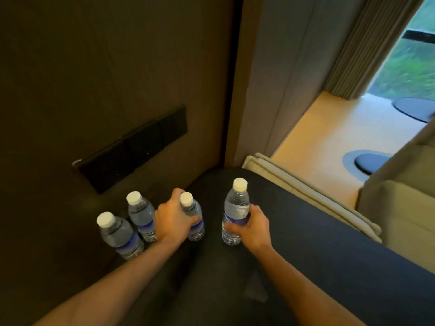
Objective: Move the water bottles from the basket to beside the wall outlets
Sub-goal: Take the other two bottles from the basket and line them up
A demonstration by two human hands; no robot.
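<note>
Four water bottles show in the head view, all upright on the dark counter (294, 231) below the outlet panel (131, 149). Two stand free just under the panel: the nearest bottle (120, 236) and the second bottle (141, 216). The left hand (173, 218) clasps the third bottle (193, 217), beside those two. The right hand (254, 225) clasps the fourth bottle (235, 212), further from the panel. No basket is visible. Judging by this, two are placed and two need only releasing.
</note>
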